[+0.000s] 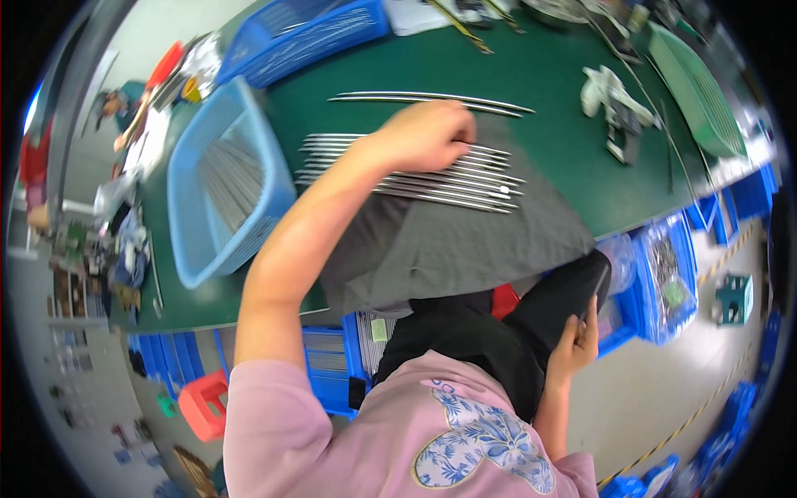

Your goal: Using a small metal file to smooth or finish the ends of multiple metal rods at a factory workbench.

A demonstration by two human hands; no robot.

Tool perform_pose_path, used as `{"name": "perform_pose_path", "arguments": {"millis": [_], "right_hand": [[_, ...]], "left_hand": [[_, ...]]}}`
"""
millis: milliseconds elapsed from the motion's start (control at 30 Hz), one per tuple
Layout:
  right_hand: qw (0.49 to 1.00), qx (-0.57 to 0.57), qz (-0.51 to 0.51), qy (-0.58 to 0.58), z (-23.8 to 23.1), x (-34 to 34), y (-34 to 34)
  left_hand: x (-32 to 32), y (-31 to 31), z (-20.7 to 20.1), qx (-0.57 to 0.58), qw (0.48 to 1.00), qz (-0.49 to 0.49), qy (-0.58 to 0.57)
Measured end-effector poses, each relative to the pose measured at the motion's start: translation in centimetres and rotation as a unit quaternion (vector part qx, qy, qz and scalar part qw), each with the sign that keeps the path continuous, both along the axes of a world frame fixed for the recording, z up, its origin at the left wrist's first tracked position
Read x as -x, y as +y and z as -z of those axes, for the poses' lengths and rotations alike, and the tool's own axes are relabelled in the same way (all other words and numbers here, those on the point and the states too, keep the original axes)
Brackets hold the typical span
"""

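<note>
Rods (473,186) on grey cloth (465,257) at twelve o'clock look stiff and slippery, likely best pinched in the middle; the left hand (432,134) curls its grip over them, its hold too hidden to tell, and the right hand (574,345), at two o'clock, pinches a thin grey strip (600,285).

Our left arm (290,249) reaches bare across the near edge of the desk (552,137), elbow bent, with the left hand (427,134) palm down and fingers curled under (the fingertips are partly hidden). Our right forearm (554,415) rises short of that edge, the right hand (573,347) closed beside our right thigh (535,319), fingers pointing up.
</note>
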State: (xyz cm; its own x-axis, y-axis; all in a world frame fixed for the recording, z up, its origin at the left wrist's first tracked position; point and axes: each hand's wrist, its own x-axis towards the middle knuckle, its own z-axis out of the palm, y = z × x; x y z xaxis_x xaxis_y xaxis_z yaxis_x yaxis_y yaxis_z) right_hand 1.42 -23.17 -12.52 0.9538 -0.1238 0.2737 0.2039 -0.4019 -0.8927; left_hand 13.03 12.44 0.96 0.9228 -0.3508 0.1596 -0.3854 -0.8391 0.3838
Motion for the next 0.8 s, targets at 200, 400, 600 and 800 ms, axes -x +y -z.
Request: {"name": "perform_pose_path", "arguments": {"millis": [200,400,600,800], "right_hand": [[0.998,-0.025,-0.021,-0.046,-0.2,-1.1,0.8],[0.960,0.080,-0.084,-0.255,0.1,-4.1,-0.3],[0.914,0.306,-0.200,-0.175,-6.3,-4.8,2.8],[0.941,0.153,-0.208,-0.218,-4.1,-6.8,1.9]], "left_hand": [[-1.4,0.5,1.0,-0.075,0.992,0.011,0.096],[-1.9,-0.4,2.6,-0.104,0.994,0.011,-0.011],[-3.5,-0.1,3.9,-0.025,0.989,-0.057,-0.137],[-1.6,-5.7,-3.2,-0.003,0.948,0.036,-0.317]]}}
